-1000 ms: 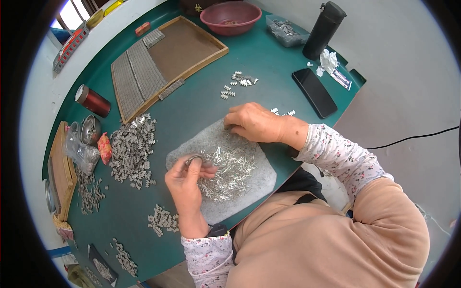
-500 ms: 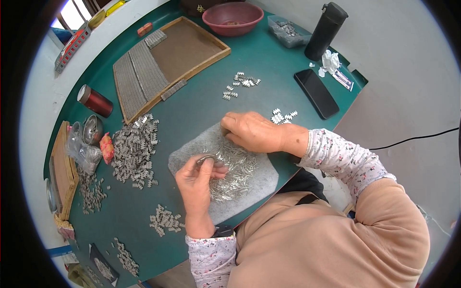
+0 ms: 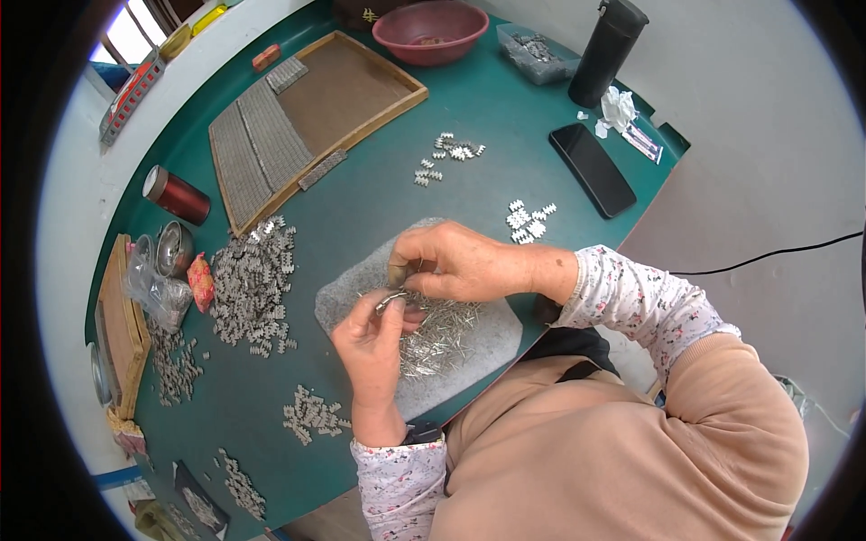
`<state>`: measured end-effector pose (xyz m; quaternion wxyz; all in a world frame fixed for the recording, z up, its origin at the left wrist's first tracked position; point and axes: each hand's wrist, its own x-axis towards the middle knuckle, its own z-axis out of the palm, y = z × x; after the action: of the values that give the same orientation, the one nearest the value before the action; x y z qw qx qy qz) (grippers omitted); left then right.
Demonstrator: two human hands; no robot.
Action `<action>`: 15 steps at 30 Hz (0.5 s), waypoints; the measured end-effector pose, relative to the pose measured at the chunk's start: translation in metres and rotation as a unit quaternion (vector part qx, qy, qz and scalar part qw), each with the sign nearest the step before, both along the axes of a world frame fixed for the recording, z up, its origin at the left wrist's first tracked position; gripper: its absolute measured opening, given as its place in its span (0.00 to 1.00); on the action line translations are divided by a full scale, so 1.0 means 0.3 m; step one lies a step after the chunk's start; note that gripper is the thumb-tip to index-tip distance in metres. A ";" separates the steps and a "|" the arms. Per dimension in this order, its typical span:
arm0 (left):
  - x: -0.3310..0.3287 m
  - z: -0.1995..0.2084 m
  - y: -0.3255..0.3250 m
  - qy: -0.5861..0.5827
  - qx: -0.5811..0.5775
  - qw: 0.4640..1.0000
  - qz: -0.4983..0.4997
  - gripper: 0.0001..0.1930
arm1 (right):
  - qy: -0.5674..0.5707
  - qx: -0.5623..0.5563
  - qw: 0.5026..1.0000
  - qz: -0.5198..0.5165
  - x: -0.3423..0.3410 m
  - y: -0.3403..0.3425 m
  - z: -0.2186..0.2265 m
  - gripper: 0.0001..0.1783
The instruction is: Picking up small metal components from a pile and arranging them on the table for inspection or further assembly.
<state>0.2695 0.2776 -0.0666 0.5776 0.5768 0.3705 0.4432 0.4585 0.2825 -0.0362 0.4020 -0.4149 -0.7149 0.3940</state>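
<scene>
My left hand [image 3: 372, 341] pinches a small curved metal piece [image 3: 390, 298] between thumb and fingers, over the left part of a grey felt mat [image 3: 343, 287]. Close above it, my right hand [image 3: 458, 260] is bent inward with its fingertips pressed together near that piece. Whatever those right fingertips hold is too small to make out. Under both hands lies a loose heap of thin shiny metal pins [image 3: 444, 338], partly hidden by them.
Piles of toothed metal links [image 3: 253, 284] lie left of the mat, with smaller clusters [image 3: 532, 221] beyond it. A wooden tray [image 3: 370, 77] holds rows of grey strips. Around the green table stand a pink basin [image 3: 431, 34], black flask [image 3: 609, 54], phone [image 3: 593, 171] and red can [image 3: 177, 195].
My right hand has come down and left from the far side of the mat, up to the piece in my left hand. The left hand has barely moved.
</scene>
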 end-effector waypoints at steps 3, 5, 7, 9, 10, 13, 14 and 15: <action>0.000 0.001 0.001 -0.002 0.002 1.000 -0.005 0.06 | -0.001 -0.004 1.000 0.001 0.001 0.003 -0.001 0.07; 0.003 -0.002 0.002 -0.003 0.006 1.000 -0.006 0.06 | -0.013 -0.012 1.000 -0.002 0.002 0.002 0.007 0.08; 0.001 -0.006 0.002 -0.003 0.010 1.000 -0.005 0.06 | -0.033 0.008 0.999 0.000 0.001 0.001 0.015 0.08; -0.004 -0.013 0.004 -0.003 0.020 1.000 -0.007 0.06 | -0.053 0.028 0.998 0.003 -0.002 -0.003 0.028 0.08; -0.004 -0.013 0.003 -0.003 0.020 1.000 -0.006 0.06 | -0.101 0.062 0.993 0.008 -0.004 -0.007 0.038 0.09; -0.002 -0.006 0.001 -0.013 0.014 1.000 -0.001 0.06 | -0.119 0.098 0.988 -0.006 -0.008 -0.020 0.038 0.10; -0.004 0.001 0.001 -0.018 0.005 1.000 0.000 0.06 | -0.090 0.100 0.991 -0.025 -0.009 -0.022 0.036 0.11; -0.003 0.005 0.000 -0.024 -0.005 1.000 0.000 0.06 | -0.090 0.100 0.991 -0.026 -0.008 -0.022 0.030 0.11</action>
<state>0.2686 0.2777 -0.0650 0.5890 0.5632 0.3591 0.4549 0.4562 0.2760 -0.0272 0.3856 -0.4244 -0.7732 0.2710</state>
